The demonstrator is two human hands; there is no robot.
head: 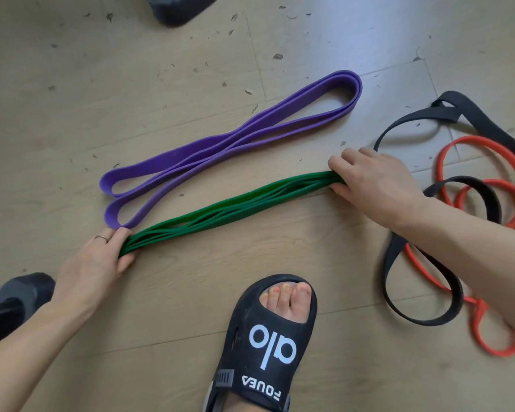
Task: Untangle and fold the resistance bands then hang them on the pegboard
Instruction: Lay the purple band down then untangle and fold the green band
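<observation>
A green resistance band (229,206), folded into several layers, lies stretched across the wooden floor. My left hand (101,257) grips its lower-left end and my right hand (375,179) grips its upper-right end. Just behind it lies a folded purple band (220,144), flat on the floor and touched by no hand. At the right, a black band (399,263) and an orange band (488,322) lie tangled together, partly under my right forearm. No pegboard is in view.
My foot in a black slipper (265,346) stands on the floor just in front of the green band. A dark dumbbell (15,295) lies at the left edge. Another dark object (179,7) sits at the top edge. Small debris dots the floor.
</observation>
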